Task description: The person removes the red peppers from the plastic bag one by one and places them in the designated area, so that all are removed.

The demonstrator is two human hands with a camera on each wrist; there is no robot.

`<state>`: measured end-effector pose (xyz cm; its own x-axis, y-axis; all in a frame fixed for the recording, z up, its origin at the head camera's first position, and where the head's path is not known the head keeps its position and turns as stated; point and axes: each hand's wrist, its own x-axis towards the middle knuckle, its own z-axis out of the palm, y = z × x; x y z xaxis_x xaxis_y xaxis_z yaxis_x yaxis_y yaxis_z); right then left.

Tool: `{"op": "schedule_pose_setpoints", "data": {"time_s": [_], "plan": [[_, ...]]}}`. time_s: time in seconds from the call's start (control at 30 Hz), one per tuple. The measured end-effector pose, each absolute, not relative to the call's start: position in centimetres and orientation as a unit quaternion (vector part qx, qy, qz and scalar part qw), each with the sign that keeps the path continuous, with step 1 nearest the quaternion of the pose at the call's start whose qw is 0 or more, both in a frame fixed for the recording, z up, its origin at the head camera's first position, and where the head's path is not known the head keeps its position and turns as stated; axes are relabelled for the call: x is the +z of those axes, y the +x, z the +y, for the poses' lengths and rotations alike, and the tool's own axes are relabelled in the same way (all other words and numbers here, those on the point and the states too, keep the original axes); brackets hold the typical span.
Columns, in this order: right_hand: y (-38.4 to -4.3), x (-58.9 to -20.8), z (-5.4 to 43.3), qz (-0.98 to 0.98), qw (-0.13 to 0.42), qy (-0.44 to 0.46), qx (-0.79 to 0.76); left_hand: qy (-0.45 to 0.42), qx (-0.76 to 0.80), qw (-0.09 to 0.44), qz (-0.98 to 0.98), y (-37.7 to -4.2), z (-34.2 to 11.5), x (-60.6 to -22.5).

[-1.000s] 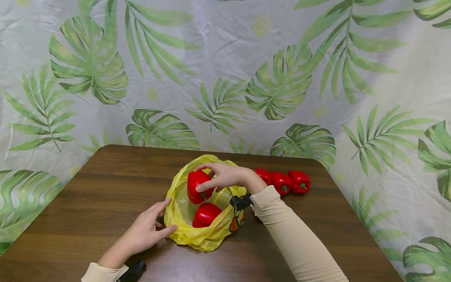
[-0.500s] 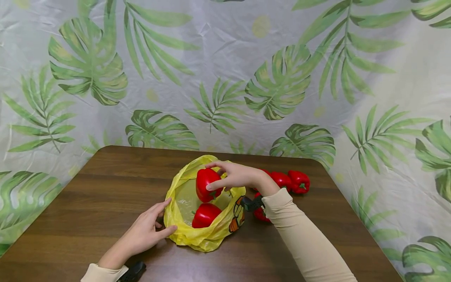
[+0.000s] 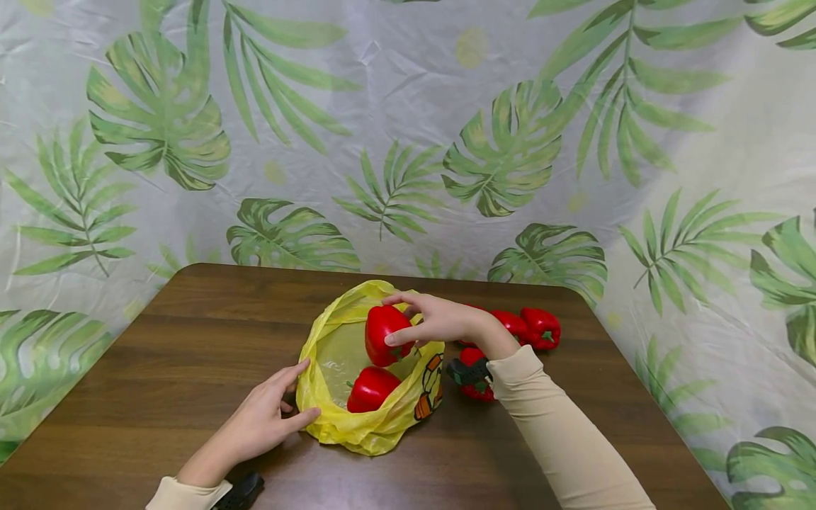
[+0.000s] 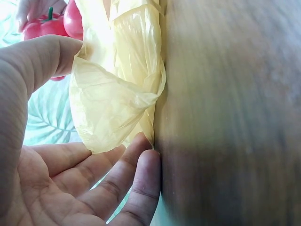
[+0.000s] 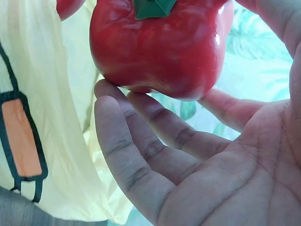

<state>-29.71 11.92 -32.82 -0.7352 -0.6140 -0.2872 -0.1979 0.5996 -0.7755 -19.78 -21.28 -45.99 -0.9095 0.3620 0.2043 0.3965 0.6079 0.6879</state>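
A yellow plastic bag (image 3: 370, 433) stands with its mouth spread wide on the brown table. Over the right part of its mouth, my right hand (image 3: 440, 320) holds a red bell pepper (image 3: 384, 334) between thumb and fingers. The green stem of this pepper shows in the right wrist view, above my fingers (image 5: 134, 174). A second bell pepper (image 3: 372, 389) lies inside the bag, near its front side. My left hand (image 3: 264, 411) rests against the bag's left side. Its thumb and fingers are spread and touch the yellow plastic (image 4: 113, 103).
Several more red bell peppers (image 3: 541, 329) are to the right of the bag, one of them (image 3: 477, 382) partly behind my right wrist. The wooden table (image 3: 210, 326) ends at a leaf-patterned curtain (image 3: 408, 127).
My right hand has moved to the right with the bell pepper, from the middle of the bag's mouth towards its right rim. My left hand and the bag have stayed in place.
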Motion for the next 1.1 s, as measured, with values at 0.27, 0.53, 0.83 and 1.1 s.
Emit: {"op": "schedule_pose_setpoints", "data": {"time_s": [0.27, 0.53, 0.83, 1.1], "plan": [[-29.5, -32.7, 13.4, 0.861, 0.260, -0.232, -0.371, -0.209, -0.387, 0.019, -0.898, -19.7, -21.3, -45.9], [-28.8, -32.7, 15.3, 0.862, 0.242, -0.230, -0.382, -0.207, -0.386, 0.016, -0.899, -19.7, -21.3, -45.9], [-28.2, -33.0, 17.0, 0.852, 0.232, -0.229, -0.410, -0.201, -0.386, 0.009, -0.900, -19.6, -21.3, -45.8], [-27.8, -32.7, 18.1, 0.854, 0.219, -0.229, -0.413, -0.203, -0.387, 0.009, -0.900, -19.6, -21.2, -45.7]]}}
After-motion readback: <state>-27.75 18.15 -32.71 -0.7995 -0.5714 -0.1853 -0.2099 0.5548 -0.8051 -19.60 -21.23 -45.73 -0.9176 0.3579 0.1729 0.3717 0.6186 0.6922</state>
